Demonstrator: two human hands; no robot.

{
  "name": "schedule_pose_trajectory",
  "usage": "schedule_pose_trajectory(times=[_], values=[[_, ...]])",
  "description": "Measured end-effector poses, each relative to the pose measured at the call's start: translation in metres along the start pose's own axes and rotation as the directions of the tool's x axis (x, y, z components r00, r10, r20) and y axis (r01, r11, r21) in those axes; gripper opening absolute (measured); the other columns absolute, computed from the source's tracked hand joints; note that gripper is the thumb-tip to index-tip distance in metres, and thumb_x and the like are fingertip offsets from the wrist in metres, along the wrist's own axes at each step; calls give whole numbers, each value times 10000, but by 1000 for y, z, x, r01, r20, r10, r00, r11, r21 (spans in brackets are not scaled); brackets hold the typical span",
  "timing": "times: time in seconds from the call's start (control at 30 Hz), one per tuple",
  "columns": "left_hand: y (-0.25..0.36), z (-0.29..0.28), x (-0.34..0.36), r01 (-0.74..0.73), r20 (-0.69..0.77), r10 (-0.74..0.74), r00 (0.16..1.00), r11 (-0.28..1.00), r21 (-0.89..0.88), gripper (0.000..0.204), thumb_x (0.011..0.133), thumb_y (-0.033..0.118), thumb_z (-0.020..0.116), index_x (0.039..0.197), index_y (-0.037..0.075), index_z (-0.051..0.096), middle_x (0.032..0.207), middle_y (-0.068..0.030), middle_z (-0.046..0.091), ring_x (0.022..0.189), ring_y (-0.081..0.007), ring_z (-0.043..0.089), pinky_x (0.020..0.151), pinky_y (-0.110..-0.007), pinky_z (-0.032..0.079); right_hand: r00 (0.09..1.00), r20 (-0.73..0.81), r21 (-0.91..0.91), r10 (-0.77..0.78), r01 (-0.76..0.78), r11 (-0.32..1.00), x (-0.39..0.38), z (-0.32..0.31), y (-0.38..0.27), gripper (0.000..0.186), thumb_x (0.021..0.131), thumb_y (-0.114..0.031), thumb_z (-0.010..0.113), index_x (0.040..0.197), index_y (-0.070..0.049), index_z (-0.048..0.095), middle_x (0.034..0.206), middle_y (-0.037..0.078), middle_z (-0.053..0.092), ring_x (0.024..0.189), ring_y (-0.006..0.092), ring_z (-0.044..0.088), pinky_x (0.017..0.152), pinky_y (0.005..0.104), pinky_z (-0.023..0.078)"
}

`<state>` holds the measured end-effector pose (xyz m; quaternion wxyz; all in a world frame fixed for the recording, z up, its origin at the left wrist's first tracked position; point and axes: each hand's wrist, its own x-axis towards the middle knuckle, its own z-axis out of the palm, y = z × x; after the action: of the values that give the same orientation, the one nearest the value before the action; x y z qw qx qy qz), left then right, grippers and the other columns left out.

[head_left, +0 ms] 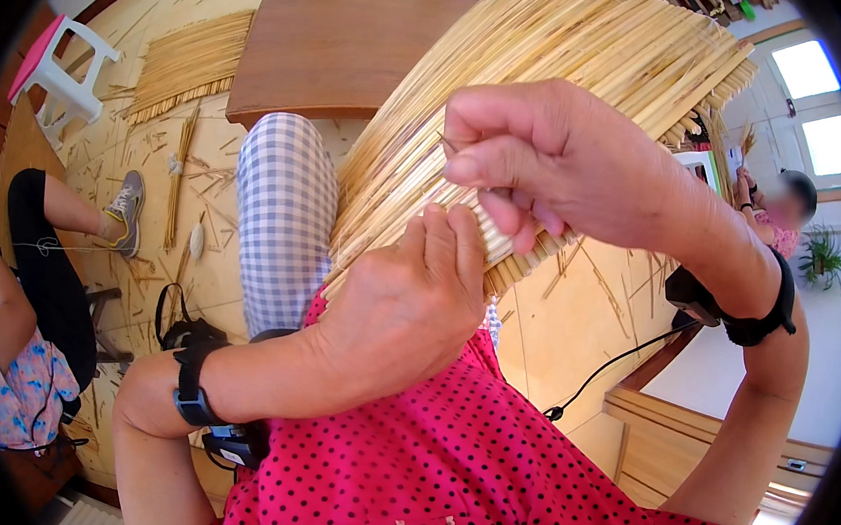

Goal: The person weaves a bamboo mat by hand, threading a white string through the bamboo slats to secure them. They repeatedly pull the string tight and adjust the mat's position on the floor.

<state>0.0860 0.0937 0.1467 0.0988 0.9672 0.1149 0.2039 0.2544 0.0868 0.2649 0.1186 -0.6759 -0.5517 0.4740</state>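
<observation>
A mat of pale straw stalks [573, 39] lies slanted across my lap over the checked trousers [282, 214]. My left hand [398, 305] presses on its near edge, fingers bent over the bound stalks. Just above and to the right, my right hand [549, 164] is closed in a pinch over the mat, with a thin dark item, perhaps a needle [447, 144], between thumb and forefinger. The lower fingers of that hand curl near the pale bound ridge, partly hiding it.
A wooden table [346, 4] stands ahead. On the littered floor lie another straw mat [191, 56], a stalk bundle [181, 177] and a black bag [181, 334]. A pink-topped stool [82, 83] is at left. A seated person [14, 351] is at left, another [774, 229] at right.
</observation>
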Motion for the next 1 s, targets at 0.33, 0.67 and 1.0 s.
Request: schedule_pose_trajectory(times=[0.33, 0.67, 1.0], values=[[2, 3, 4, -70, 32, 69, 997, 996, 47, 493, 720, 108, 579, 1071, -238, 556, 912, -346, 639, 702, -261, 646, 483, -276, 513, 998, -4, 136, -65, 65, 989, -4, -1, 24, 230, 1009, -220, 555, 857, -47, 560, 600, -29, 560, 489, 39, 542, 450, 189, 438], [5, -10, 2, -286, 66, 279, 958, 917, 280, 463, 735, 131, 608, 1081, -176, 602, 969, -294, 661, 789, -312, 691, 556, -296, 545, 984, -164, 408, 72, 1, 913, -30, 19, 62, 209, 989, -205, 572, 864, -37, 590, 678, 11, 624, 560, 67, 599, 498, 206, 494], [-13, -23, -15, -365, 190, 317, 929, 867, 339, 471, 772, 142, 592, 1145, -144, 602, 1085, -300, 662, 948, -351, 705, 693, -332, 587, 977, -210, 753, -38, 187, 631, -27, 44, 89, 177, 994, -207, 615, 932, -42, 606, 782, 54, 673, 643, 110, 658, 590, 231, 546]])
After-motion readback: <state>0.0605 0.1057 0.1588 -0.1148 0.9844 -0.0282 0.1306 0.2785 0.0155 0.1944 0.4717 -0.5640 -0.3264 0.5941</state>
